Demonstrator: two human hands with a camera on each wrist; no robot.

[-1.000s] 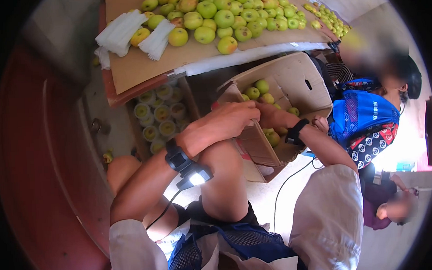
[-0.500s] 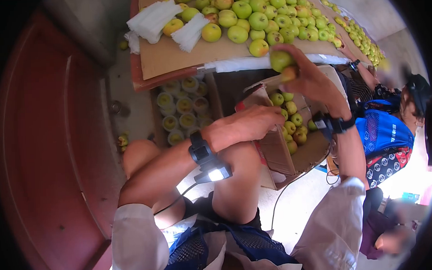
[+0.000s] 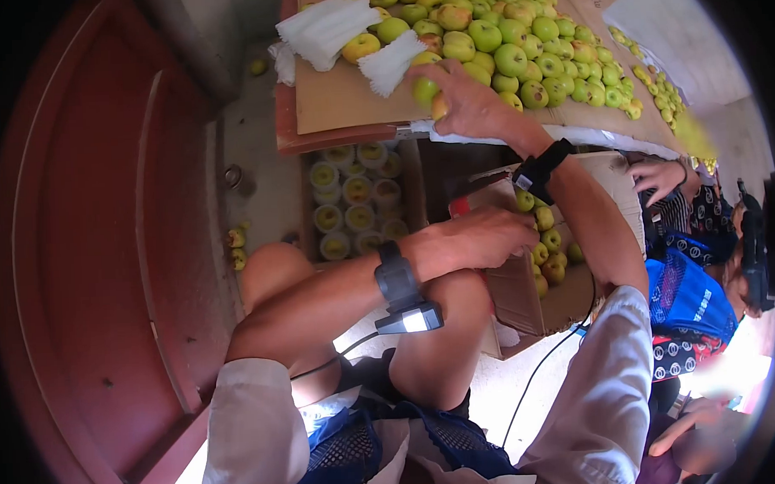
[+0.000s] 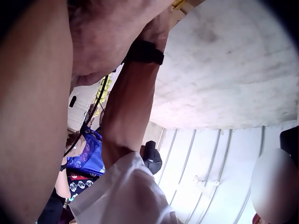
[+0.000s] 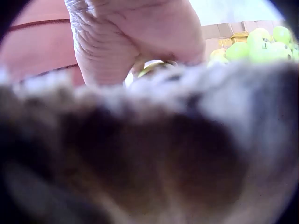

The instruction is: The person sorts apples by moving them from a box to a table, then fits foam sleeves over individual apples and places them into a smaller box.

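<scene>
Over the near edge of the table, my right hand (image 3: 468, 107) holds a green apple (image 3: 425, 90) and a second, reddish-yellow apple (image 3: 439, 106). The right wrist view has the palm (image 5: 145, 28) at the top, with only a sliver of the held fruit showing beneath. My left hand (image 3: 490, 237) grips the near rim of a cardboard box (image 3: 522, 293), its fingers curled over the edge. Inside the box lie several yellow-green apples (image 3: 551, 239). The left wrist view shows the back part of the left hand (image 4: 103, 42); its fingertips are hidden there.
A large heap of apples (image 3: 511, 60) covers the cardboard-topped table (image 3: 340, 107). White foam net sleeves (image 3: 325, 31) lie at its left. Below stands a crate (image 3: 415, 190) of foam-wrapped apples (image 3: 356, 189). Another person in a blue vest (image 3: 692, 282) sits on the right.
From inside the box, my right hand has come up with two apples and moved left to the table edge. My left hand stays at the box rim. The head view has shifted right.
</scene>
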